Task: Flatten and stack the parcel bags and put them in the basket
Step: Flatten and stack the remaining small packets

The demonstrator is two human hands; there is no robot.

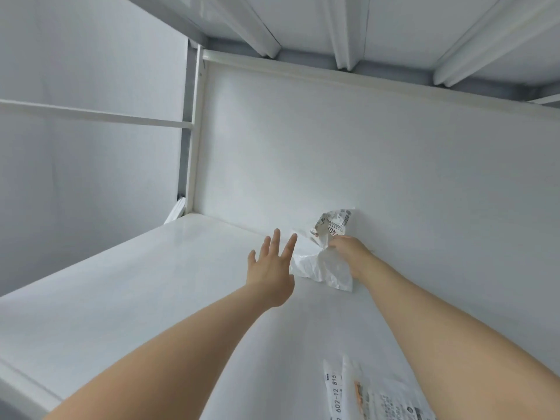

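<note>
Crumpled white plastic parcel bag [321, 265], bunched in the curled fingers of the right hand [348, 247]. Left hand [269, 268] open, fingers spread, just beside it. Best to draw it nearer, beside the flat printed white bag [375, 395] under the right forearm, then smooth outward with the open palm.

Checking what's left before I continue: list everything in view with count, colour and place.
crumpled parcel bag: 1, white with a printed label, far end of the surface by the back panel
flat parcel bag: 1, white with a black-printed label, near edge, bottom of view
table surface: 1, white, under both bags
back panel: 1, white, upright behind the surface
overhead slats: several, white, above
left hand: 1, fingers spread, just left of the crumpled bag
right hand: 1, grips the crumpled bag
</note>
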